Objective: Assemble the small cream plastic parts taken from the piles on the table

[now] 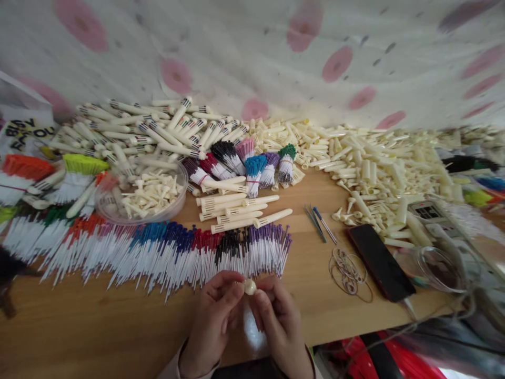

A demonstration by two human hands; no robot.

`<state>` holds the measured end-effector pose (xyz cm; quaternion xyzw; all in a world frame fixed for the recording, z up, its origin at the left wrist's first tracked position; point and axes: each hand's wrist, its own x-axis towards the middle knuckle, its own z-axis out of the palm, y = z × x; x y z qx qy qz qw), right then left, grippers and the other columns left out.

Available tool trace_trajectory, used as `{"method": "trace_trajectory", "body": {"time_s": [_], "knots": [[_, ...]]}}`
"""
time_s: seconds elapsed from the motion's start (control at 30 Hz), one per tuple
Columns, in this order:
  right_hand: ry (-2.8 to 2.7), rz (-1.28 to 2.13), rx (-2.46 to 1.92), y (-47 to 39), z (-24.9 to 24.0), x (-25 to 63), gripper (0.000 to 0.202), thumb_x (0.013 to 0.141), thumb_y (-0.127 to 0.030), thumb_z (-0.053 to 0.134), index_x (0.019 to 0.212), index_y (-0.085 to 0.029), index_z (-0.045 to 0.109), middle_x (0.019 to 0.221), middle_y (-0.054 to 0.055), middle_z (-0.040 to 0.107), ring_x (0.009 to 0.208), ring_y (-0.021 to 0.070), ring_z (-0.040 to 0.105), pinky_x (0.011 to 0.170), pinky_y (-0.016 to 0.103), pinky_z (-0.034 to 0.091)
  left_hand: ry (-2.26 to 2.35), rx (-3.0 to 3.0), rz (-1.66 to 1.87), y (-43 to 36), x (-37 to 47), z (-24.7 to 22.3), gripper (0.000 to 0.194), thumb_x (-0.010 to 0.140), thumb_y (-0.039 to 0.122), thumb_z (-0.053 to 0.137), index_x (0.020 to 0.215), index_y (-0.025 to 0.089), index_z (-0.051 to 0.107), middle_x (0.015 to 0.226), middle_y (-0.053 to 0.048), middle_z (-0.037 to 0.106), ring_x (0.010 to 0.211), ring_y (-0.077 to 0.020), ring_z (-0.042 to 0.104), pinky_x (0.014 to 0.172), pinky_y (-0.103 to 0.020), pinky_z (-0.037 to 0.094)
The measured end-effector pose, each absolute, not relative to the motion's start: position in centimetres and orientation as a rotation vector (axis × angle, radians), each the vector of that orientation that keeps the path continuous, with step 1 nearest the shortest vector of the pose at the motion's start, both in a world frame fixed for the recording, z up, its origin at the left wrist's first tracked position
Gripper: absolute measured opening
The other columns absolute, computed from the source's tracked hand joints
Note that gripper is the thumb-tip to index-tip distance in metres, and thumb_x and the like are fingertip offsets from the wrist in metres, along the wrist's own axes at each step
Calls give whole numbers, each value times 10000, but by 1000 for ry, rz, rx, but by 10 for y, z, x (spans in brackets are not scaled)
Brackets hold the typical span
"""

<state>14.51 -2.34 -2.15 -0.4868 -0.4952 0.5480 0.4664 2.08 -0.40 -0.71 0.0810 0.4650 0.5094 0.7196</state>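
Observation:
Between my two hands, near the table's front edge, is a small cream plastic piece [250, 287] with a rounded, shiny face. My left hand [216, 310] pinches it from the left with thumb and fingertips. From the right, the thumb and fingers of my right hand [278, 316] close on the same piece. Just beyond my hands lies a long row of white refills with coloured ends [177, 258]. Several cream pen barrels [236, 210] with slots lie behind that row. Bundled refills [255, 171] in blue, purple, green and other colours stand farther back.
A clear round tub [180, 197] holds small cream parts. Heaps of finished-looking pens [158, 126] and cream barrels [366, 158] line the back. On the right are tweezers [315, 223], rubber bands [349, 271], a cabled phone [381, 262], a power strip [436, 218] and a clear cup [440, 268].

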Motion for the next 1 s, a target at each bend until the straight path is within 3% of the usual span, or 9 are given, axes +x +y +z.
{"method": "trace_trajectory", "body": {"time_s": [0.13,0.37,0.83,0.9,1.0], "knots": [[-1339,1205,-1257,-26,-23,148,124,998,-303,499,929,-232,572,608,-61,441,505,107,406,476,214,324,1118,257,1150,-4,20,-7,330,488,425,930,677,197,785,564,7,646,436,-45,442,402,-138,342],[-1399,1142,-1334,-31,-22,149,153,995,-298,496,914,-223,603,678,-27,519,575,119,455,501,216,338,1099,492,1126,-8,15,-10,256,664,448,833,687,196,801,453,40,485,431,-55,338,413,-178,266],[-821,1687,-1050,-21,-17,140,344,971,-450,551,748,-208,451,531,-107,286,439,58,192,415,191,163,1174,573,1095,-10,14,-17,289,706,464,796,728,176,800,441,46,456,414,-53,315,397,-182,237],[-811,1684,-1037,-20,-17,138,335,979,-477,521,782,-214,456,539,-108,289,436,62,207,409,184,173,1184,552,1071,-9,16,-17,376,679,525,794,818,176,805,442,54,456,392,-48,292,372,-175,220],[-994,1550,-1146,-20,-14,137,291,1018,-464,427,877,-220,497,620,-68,403,503,89,353,464,190,305,1138,602,950,-7,19,-14,527,691,578,762,1047,190,779,455,55,486,370,-54,293,353,-172,223]]}}
